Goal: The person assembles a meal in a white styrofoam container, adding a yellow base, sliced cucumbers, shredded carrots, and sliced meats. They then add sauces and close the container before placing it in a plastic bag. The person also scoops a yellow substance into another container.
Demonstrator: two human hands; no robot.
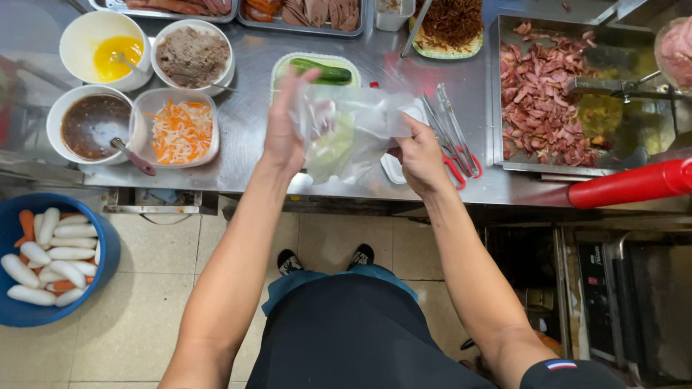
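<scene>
Stainless steel counter (252, 144) up top, tiled floor below, and we're looking straight down at both our arms over a food prep station. Our left hand (285, 133) is raised with the fingers mostly stretched out, pressed against the left side of a clear plastic bag (346, 137), thumb looks tucked behind it. Our right hand (418, 158) is curled tight, pinching the bag's right edge. So the bag hangs in the air between the two hands, just above the counter's front edge (there's something pale green showing through it, can't tell if that's inside or behind).

Right behind the bag sits a green-rimmed tray with cucumber (324, 72) on it. Off to the left we've got a white bowl of yellow sauce (115, 54), a bowl of brownish pate-looking stuff (193, 56), a bowl of dark sauce (92, 124) with a spoon in it, and a clear tub of shredded carrot and radish (180, 130). Just right of our right hand lie metal tongs (450, 126) and red-handled scissors (461, 169). Further right, a big steel pan of chopped reddish meat (540, 101), and a red bottle (634, 184) lying at the counter edge. Down on the floor at left, a blue tub (101, 238) holds whole white radishes and carrots
</scene>
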